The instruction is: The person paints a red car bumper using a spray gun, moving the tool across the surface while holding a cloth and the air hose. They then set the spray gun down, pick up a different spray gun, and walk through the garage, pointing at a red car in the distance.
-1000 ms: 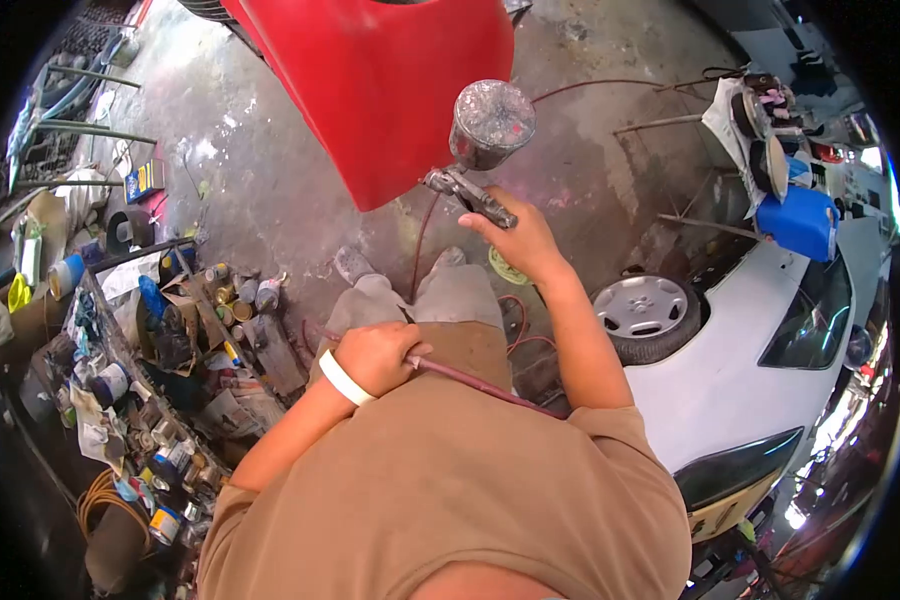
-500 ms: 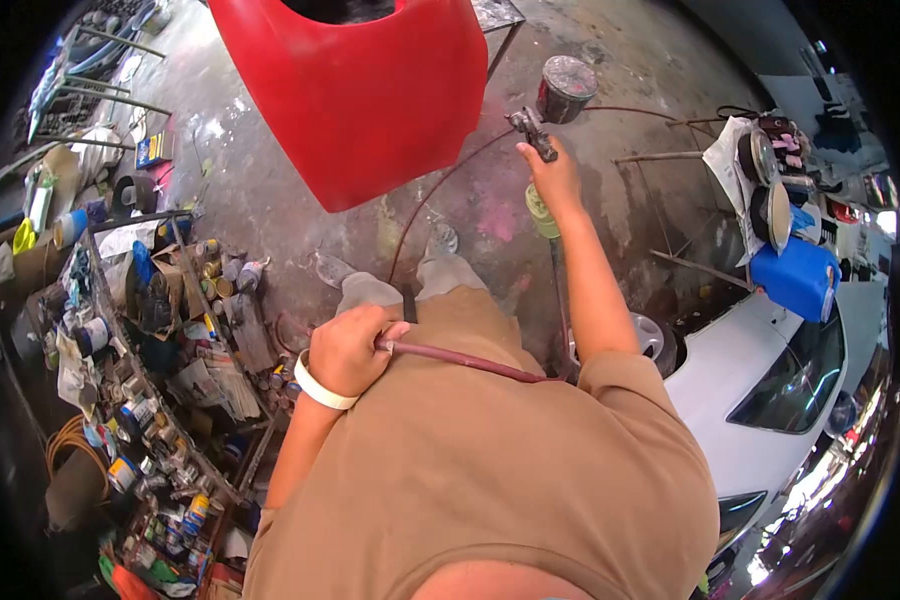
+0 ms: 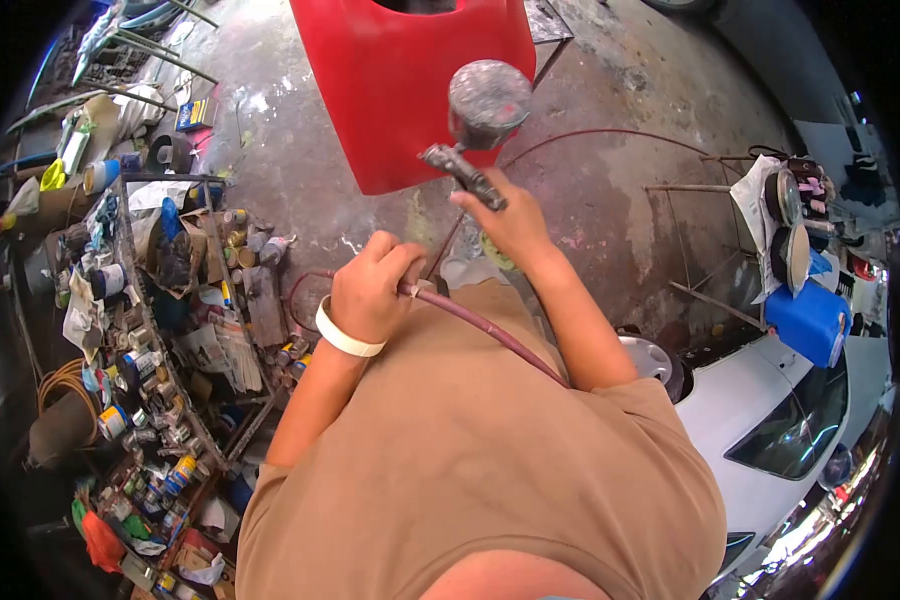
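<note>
right hand (image 3: 510,225): fingers clamped on spray gun (image 3: 480,115), swung back to red panel (image 3: 400,100) | left hand (image 3: 370,290): fingers clamped on air hose (image 3: 490,330), raised

Left hand (image 3: 370,285) is holding a tight fist out in front of the chest, knuckles facing up, thumb pressing in on the right side. The left forearm (image 3: 305,405) is running back down toward the body, elbow sitting low. Right hand (image 3: 510,222) is reaching out further ahead, fingers wrapping closed in a firm grip, back of the hand facing the camera. The right arm (image 3: 580,320) is stretching forward almost straight from the shoulder, bare below the short sleeve. The two hands are sitting near each other, not touching.
</note>
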